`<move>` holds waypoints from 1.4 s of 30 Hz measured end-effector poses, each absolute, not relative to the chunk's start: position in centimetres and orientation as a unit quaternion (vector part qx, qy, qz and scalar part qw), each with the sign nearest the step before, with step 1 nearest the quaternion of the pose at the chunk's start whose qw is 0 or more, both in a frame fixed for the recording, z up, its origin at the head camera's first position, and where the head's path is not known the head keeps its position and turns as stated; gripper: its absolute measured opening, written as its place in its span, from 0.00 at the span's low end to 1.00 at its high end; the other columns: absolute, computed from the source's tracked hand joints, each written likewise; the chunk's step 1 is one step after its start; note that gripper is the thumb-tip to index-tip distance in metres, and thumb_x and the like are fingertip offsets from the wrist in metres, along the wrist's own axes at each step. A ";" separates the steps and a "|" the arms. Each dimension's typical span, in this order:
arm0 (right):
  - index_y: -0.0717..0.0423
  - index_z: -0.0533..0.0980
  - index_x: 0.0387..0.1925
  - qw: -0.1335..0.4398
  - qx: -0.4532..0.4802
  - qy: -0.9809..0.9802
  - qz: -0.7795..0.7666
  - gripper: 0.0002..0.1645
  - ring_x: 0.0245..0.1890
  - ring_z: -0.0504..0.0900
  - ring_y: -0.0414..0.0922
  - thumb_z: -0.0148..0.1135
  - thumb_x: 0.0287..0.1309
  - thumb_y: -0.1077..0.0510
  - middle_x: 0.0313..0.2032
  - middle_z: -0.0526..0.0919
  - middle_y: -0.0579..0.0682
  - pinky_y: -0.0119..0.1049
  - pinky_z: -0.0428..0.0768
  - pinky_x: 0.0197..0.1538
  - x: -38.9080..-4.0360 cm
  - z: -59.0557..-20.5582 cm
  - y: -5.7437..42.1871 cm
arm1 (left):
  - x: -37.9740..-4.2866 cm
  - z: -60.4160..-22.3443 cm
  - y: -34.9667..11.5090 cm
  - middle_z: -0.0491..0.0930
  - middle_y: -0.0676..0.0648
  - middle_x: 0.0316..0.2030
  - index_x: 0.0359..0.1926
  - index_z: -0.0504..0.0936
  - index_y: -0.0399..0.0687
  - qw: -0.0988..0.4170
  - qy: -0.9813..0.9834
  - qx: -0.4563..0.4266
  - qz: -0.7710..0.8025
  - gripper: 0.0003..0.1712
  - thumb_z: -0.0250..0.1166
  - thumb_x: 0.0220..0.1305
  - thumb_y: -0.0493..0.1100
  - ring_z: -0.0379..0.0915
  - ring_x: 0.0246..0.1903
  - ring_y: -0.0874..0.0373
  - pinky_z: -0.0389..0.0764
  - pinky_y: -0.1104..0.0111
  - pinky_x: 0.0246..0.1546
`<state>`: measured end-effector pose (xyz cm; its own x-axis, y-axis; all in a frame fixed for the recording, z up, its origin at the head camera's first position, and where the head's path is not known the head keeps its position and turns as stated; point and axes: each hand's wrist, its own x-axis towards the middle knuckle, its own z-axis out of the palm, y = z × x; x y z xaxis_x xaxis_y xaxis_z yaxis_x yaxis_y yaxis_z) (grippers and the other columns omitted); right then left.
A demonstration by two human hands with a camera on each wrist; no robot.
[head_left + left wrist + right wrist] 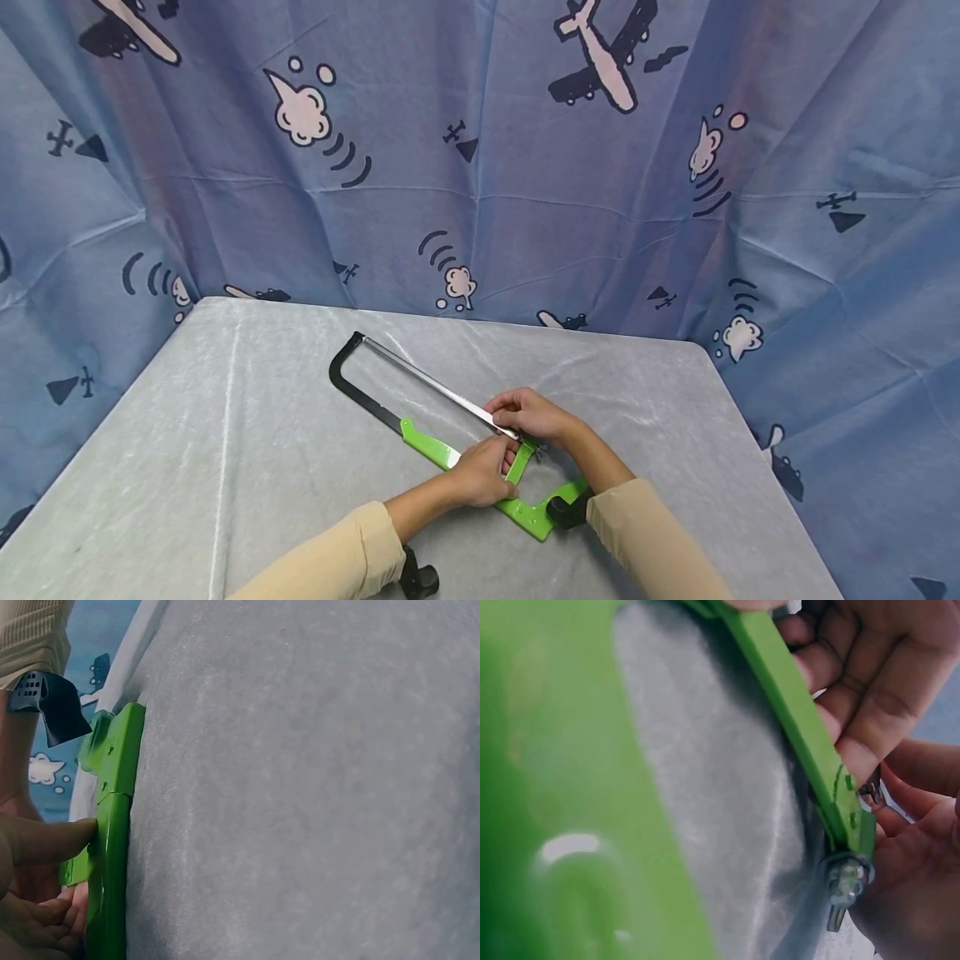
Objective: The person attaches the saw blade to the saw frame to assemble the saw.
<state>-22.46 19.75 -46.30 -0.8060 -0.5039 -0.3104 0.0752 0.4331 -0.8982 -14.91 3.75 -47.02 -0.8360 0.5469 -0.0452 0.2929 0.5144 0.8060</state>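
A hacksaw with a green handle and frame (427, 446) and a black front bow (345, 379) lies at a slant on the table. My left hand (480, 475) grips its green part near the upright; in the left wrist view the thumb presses along the green edge (112, 847). At the near end of the silver blade (435, 382), my right hand (534, 414) pinches the strip between thumb and fingers, close to the green upright (795, 712). A metal wing nut and bolt (846, 881) stick out of the upright's end, below both hands' fingers in the right wrist view.
A pale grey cloth covers the table (150, 467), with a raised crease along its left side. Behind it hangs a blue curtain (405, 150) with printed airplanes and clouds. Black wrist straps (570, 510) sit by both sleeves, the right one overlapping the saw's handle end.
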 end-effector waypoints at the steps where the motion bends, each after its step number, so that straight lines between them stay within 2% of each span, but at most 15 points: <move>1: 0.72 0.77 0.49 0.281 -0.136 0.799 -0.515 0.15 0.29 0.73 0.39 0.55 0.66 0.66 0.30 0.79 0.47 0.29 0.71 0.34 -22.5 -46.3 19.8 | -14.9 -47.0 3.7 0.73 0.52 0.31 0.44 0.75 0.42 0.148 0.857 0.245 0.429 0.26 0.76 0.43 0.33 0.66 0.31 0.67 0.69 0.73 0.36; 20: 0.73 0.77 0.49 0.277 -0.157 0.798 -0.512 0.14 0.30 0.77 0.38 0.55 0.66 0.67 0.30 0.81 0.48 0.29 0.75 0.36 -22.6 -46.5 19.8 | -15.1 -47.4 3.7 0.72 0.53 0.31 0.44 0.75 0.41 0.143 0.857 0.254 0.424 0.26 0.76 0.43 0.34 0.66 0.31 0.67 0.69 0.73 0.36; 35: 0.75 0.76 0.50 0.275 -0.151 0.803 -0.506 0.15 0.29 0.77 0.39 0.55 0.65 0.68 0.32 0.81 0.53 0.31 0.75 0.34 -22.5 -46.3 19.2 | -15.1 -47.4 3.6 0.71 0.53 0.30 0.43 0.74 0.42 0.147 0.858 0.254 0.422 0.25 0.76 0.43 0.34 0.65 0.31 0.66 0.69 0.73 0.36; 42: 0.75 0.76 0.49 0.278 -0.143 0.801 -0.511 0.14 0.28 0.77 0.38 0.55 0.65 0.69 0.30 0.80 0.51 0.30 0.75 0.33 -22.5 -46.3 19.3 | -15.2 -47.5 3.7 0.71 0.53 0.31 0.44 0.74 0.42 0.152 0.856 0.253 0.424 0.25 0.76 0.45 0.34 0.65 0.31 0.66 0.69 0.73 0.36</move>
